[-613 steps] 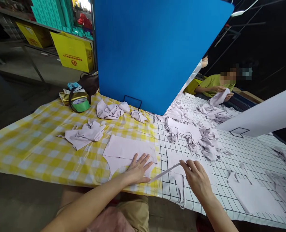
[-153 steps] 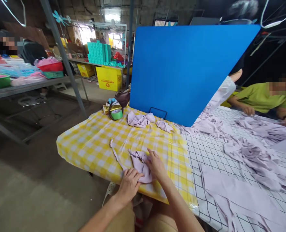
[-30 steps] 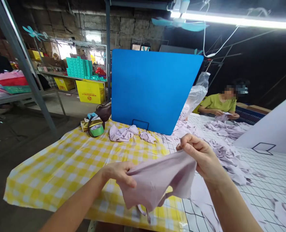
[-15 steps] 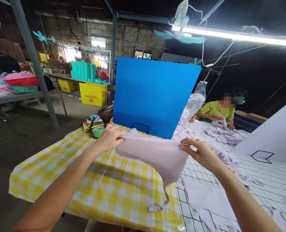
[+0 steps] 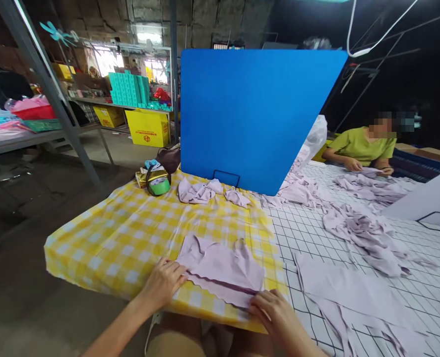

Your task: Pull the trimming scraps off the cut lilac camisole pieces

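A pale lilac camisole [image 5: 223, 263] with thin straps lies flat on the yellow checked tablecloth [image 5: 111, 248], straps pointing away from me and its wavy hem towards me. My left hand [image 5: 164, 281] is closed on the hem's left corner, thumb and fingers pressed together. At the right corner, my right hand [image 5: 274, 308] grips the hem the same way, fingers bent over the fabric. Another lilac garment [image 5: 353, 292] is spread on the white grid-patterned cloth to the right.
A blue board [image 5: 249, 119] stands upright at the back of the table. Crumpled lilac pieces [image 5: 197, 191] lie before it. Green tape [image 5: 159, 186] sits at the back left. Across the table, a person in a yellow-green top [image 5: 364, 146] handles fabric beside a lilac heap [image 5: 364, 230].
Both hands have come down towards me with the camisole, which hung stretched in the air and now lies on the tablecloth. The view has tilted downward.
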Available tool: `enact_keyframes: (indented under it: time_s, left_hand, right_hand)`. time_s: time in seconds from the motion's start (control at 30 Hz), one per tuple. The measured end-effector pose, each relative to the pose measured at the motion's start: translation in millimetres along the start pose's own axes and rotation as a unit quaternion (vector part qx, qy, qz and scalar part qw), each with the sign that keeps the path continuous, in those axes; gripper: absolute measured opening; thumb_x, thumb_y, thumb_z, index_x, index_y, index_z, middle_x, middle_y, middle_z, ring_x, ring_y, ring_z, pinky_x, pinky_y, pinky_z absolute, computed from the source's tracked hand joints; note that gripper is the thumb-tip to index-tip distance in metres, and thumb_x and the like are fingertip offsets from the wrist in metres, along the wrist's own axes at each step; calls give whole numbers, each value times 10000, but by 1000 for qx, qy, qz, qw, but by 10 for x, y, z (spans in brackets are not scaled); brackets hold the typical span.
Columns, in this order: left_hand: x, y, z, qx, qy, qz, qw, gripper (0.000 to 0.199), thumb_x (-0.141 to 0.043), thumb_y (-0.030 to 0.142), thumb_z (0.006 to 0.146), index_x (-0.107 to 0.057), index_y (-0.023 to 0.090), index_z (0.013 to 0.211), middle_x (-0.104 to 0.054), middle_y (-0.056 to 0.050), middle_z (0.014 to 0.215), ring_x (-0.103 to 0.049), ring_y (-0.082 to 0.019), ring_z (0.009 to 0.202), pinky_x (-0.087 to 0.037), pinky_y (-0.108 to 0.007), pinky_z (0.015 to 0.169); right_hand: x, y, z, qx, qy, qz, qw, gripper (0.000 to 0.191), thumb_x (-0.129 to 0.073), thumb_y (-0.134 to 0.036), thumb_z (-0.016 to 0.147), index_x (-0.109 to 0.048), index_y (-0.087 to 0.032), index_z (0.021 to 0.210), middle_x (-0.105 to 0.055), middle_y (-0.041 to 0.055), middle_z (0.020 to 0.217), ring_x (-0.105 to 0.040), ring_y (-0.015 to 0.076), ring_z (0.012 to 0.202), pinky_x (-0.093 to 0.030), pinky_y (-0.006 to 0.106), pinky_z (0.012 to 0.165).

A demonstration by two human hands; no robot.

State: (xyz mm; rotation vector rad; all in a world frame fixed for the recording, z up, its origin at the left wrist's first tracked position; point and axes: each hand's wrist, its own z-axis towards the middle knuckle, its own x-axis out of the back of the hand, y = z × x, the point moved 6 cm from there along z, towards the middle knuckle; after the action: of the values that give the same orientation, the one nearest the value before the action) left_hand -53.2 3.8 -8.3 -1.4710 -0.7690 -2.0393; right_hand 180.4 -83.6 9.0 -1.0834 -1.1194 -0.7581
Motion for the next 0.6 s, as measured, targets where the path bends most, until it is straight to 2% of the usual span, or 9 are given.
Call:
enact_keyframes:
  time_s: [0.1,0.17,0.27,0.33,0.43,0.5,0.6]
  left_hand:
    - [27,-11,69,33,-1,-2,999,214,-520,175,831,-549,191,1042,-621,-52,970,-583,-210,816,-405,-358,771]
    - [19,5,149,28,-15,0,1000,277,-570,173,795,-536,211,1068,-590,-53,1041,-579,-215,842,-414,-342,757]
    - [-58,3,219,24,-37,-6,999,186,-541,140,805,-564,214,974,-583,-35,987,-579,-199,829,-421,-315,731]
    - [-117,-25,228,35,-53,3,998,151,-487,101,822,-577,200,892,-586,-30,915,-575,-190,816,-420,-304,718]
    - [-143,-62,229,62,-72,23,995,199,-444,42,811,-579,186,841,-589,-32,883,-562,-188,836,-420,-297,726]
    - [-109,-69,245,86,-74,21,993,219,-427,22,801,-574,180,838,-590,-36,885,-554,-185,854,-421,-291,740]
    - [-43,-82,302,134,-65,-1,989,244,-389,13,805,-565,171,866,-596,-50,890,-546,-185,880,-415,-290,768]
  right_hand:
    - [68,58,46,-62,80,20,995,191,-389,-249,890,-570,-234,829,-617,47,795,-588,194,739,-462,316,644]
    - [95,91,90,-88,120,11,989,134,-441,-249,858,-565,-234,906,-606,65,867,-582,214,799,-477,329,669]
    - [-10,110,114,-107,113,-21,988,218,-552,-223,756,-555,-232,974,-593,75,943,-577,241,849,-487,348,684]
    - [-118,130,85,-127,89,-41,987,214,-549,-170,715,-565,-234,918,-593,63,928,-584,236,841,-483,330,664]
    - [-204,201,12,-185,70,-37,980,159,-452,-127,750,-567,-228,794,-594,39,843,-603,197,745,-451,279,586]
    - [-183,274,-27,-237,86,-1,968,182,-401,-138,775,-563,-222,773,-594,30,809,-597,175,655,-420,265,536]
    - [-89,374,-35,-287,151,119,938,160,-419,-165,734,-565,-218,771,-604,16,777,-575,165,607,-418,277,564]
